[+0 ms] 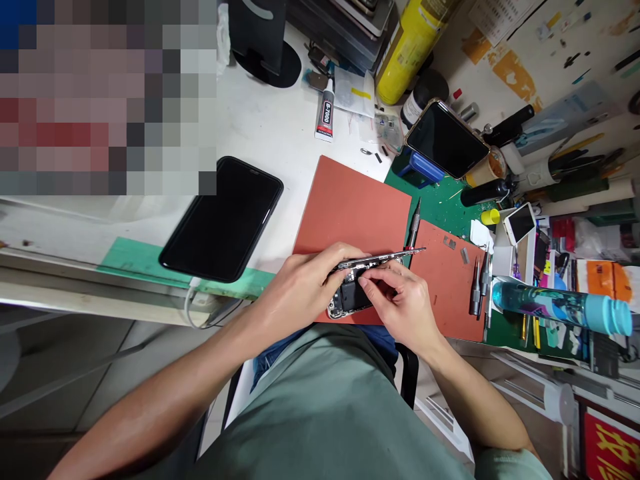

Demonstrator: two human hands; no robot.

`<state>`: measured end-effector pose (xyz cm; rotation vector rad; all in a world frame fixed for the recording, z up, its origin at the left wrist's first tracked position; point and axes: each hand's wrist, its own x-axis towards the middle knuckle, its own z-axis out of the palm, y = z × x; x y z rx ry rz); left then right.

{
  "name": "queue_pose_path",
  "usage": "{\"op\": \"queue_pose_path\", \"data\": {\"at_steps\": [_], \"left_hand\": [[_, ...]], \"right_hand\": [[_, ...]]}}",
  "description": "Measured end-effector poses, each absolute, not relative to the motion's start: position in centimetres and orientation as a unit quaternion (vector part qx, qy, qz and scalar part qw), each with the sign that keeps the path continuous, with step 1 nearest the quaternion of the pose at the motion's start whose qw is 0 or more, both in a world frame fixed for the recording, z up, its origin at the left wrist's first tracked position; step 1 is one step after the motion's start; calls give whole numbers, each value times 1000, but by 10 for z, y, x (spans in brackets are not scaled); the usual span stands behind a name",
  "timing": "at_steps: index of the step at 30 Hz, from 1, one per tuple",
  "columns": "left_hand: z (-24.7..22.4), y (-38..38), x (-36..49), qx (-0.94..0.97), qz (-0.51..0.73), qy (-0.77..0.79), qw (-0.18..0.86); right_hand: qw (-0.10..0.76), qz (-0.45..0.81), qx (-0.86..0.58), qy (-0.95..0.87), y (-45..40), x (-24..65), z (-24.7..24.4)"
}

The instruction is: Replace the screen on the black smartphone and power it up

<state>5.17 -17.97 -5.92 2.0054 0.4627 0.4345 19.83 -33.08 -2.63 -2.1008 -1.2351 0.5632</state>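
Note:
An opened smartphone (pixel 353 297) lies at the near edge of the red-brown mat (pixel 355 203), its dark battery and inner parts exposed. Its screen panel (pixel 385 258) is tilted up along the far side, with my left hand (pixel 305 283) gripping it between thumb and fingers. Over the phone's interior, my right hand (pixel 407 303) has its thumb and fingertips pinched together beneath the raised panel. What these fingertips hold, if anything, is too small to make out. Just beyond the panel rests a metal-handled pen-like tool (pixel 415 223).
A large black phone (pixel 225 217) lies left, above a white cable. Another phone (pixel 447 139) leans on a blue stand. Right are slim tools (pixel 480 283) and a blue bottle (pixel 560 303). A glue tube (pixel 325 113) lies behind. The upper left is pixelated.

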Motion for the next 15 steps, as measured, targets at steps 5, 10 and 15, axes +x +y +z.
{"op": "queue_pose_path", "data": {"at_steps": [5, 10, 15], "left_hand": [[-59, -179, 52, 826, 184, 185, 499], [-60, -179, 52, 825, 184, 173, 505], [-61, -180, 52, 829, 187, 172, 499]], "right_hand": [[316, 213, -798, -466, -331, 198, -27], [308, 204, -798, -476, -332, 197, -28], [304, 197, -796, -484, -332, 197, -29]]}}
